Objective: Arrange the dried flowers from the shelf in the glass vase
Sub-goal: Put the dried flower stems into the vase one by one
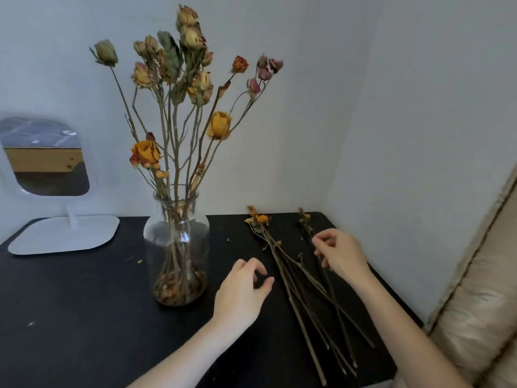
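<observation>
The desk (84, 317) has a matt black top, smooth, flecked with dry crumbs. The vase (176, 245) is clear, glossy glass catching small highlights, and the dried flowers (179, 88) in it look papery and brittle on rough, woody stems, like the loose stems (307, 298) lying toward the desk's right edge. Near the back left corner a mirror (47, 163) stands in a smooth white frame and base that look like matt plastic.

Black table (84, 317) bears glass vase (176, 247), mirror (56, 191), loose stems (307, 289) (dried).
</observation>
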`<state>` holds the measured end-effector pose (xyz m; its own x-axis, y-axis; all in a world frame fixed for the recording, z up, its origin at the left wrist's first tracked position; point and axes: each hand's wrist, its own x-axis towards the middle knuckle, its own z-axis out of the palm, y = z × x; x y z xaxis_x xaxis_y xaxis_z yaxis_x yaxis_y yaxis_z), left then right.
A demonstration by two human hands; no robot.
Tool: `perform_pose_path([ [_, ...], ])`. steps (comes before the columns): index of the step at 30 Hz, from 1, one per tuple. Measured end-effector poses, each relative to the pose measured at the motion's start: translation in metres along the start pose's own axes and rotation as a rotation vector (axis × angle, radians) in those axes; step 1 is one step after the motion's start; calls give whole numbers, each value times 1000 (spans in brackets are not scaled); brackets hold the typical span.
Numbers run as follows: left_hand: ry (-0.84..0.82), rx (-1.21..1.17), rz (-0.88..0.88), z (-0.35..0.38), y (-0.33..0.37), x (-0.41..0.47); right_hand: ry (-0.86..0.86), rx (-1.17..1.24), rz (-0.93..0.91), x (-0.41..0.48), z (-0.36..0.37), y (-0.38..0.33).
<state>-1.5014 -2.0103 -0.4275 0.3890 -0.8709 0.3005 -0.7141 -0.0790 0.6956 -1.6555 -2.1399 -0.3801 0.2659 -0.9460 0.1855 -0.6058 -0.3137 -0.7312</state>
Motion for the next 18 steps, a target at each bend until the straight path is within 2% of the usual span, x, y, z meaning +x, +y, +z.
perform_pose_path([
  [5,-157,8,-191,28,9,25,-121,-114,84,4,0,31],
  [10,-171,29,-298,45,20,36,-236,-234,177,7,9,43],
  [18,-229,-10,-426,58,26,44,-337,-373,131,0,23,49],
])
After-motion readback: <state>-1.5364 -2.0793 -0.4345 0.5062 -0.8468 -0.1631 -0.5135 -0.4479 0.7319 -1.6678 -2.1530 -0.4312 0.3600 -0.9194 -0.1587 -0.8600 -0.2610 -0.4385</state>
